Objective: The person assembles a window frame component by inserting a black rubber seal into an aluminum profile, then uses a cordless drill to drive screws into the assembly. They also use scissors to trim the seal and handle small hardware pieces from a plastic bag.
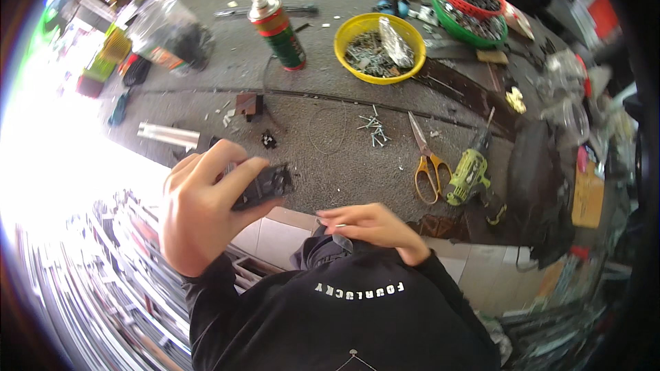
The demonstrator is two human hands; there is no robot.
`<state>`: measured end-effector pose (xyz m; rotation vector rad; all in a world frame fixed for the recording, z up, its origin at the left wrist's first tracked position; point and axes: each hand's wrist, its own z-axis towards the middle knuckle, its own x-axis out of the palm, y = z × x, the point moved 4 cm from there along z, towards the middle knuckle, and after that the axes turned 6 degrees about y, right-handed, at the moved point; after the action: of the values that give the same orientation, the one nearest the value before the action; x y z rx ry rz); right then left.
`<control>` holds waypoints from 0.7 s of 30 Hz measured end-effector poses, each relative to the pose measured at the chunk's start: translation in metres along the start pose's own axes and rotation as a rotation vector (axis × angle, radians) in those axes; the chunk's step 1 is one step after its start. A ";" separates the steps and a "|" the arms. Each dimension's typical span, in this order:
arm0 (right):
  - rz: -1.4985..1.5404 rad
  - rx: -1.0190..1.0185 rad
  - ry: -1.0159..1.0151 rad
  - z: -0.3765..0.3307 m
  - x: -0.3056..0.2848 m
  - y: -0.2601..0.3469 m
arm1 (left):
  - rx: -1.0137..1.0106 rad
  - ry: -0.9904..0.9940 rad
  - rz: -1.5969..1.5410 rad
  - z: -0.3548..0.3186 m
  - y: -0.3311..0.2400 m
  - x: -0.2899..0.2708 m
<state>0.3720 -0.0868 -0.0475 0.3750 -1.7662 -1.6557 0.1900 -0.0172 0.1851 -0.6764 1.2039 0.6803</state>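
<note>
Pinching a dark, plastic-looking piece (273,183) between thumb and fingers of left hand (210,189), above the near edge of the bench top (385,172). Can't make out full outline: mostly covered by those fingers and smeared by blur, showing only a blocky, ridged end. Holding right hand (375,227) low in front of black shirt (344,330), fingers bent close together, with a small pale sliver (340,225) by the fingertips. Can't tell whether gripped; too blurred to identify. Blown out by glare along the left, lost to black at the corners. At right, crumpled clear plastic (570,120), hard to separate into items. On the rough grey surface: loose heap of slim metal screws (373,130); steel scissors (422,143) with orange loop handles; green-and-black drill (467,177) lying just beside them. Farther back: smooth yellow bowl (385,81) of mixed small metal parts (371,58), partly hidden under a crumpled silvery packet (395,42); red-and-green can (282,38), upright; red perforated basket (474,12) partly over a green one (474,40). At left, transparent jar (155,24), too hazy to read inside.
</note>
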 end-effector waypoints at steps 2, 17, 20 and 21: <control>0.039 -0.025 -0.010 0.045 0.029 -0.028 | 0.072 0.024 -0.014 0.008 0.006 0.028; -0.352 0.526 -0.565 -0.145 0.001 0.016 | 0.547 0.161 -0.528 0.016 -0.088 0.261; -0.354 0.452 -0.744 -0.168 -0.014 0.031 | 0.574 0.129 -0.524 0.010 -0.098 0.275; -0.361 0.422 -0.797 -0.172 -0.020 0.035 | 0.562 0.149 -0.522 0.011 -0.101 0.277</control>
<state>0.5052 -0.2002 -0.0263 0.2369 -2.7990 -1.8085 0.3349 -0.0415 -0.0708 -0.5326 1.2107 -0.1500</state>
